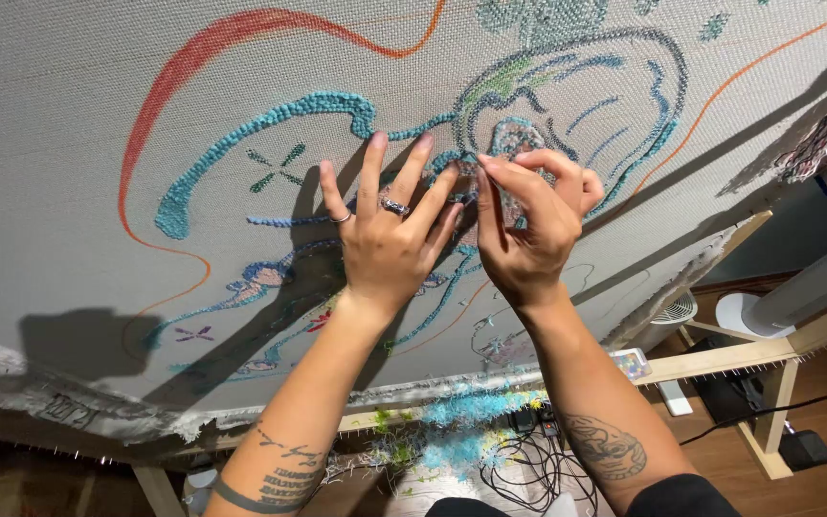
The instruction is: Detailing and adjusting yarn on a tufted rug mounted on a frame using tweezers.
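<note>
Yarn loops point(514, 139) near the top middle of the stretched backing cloth point(69, 124) are pinched by the right hand point(528, 225), fingertips closed on them. Soft, light and easily pulled loose, they seem best gripped close to the cloth. The left hand point(390, 230) lies spread flat just beside, above the wooden frame point(720, 359).

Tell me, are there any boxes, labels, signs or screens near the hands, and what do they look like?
None that can be made out as a package, label, sign or screen.
The left hand and right hand touch only the stretched grey cloth with teal yarn loops.
A small shiny multicoloured thing lies on the wooden frame; too small to tell.
</note>
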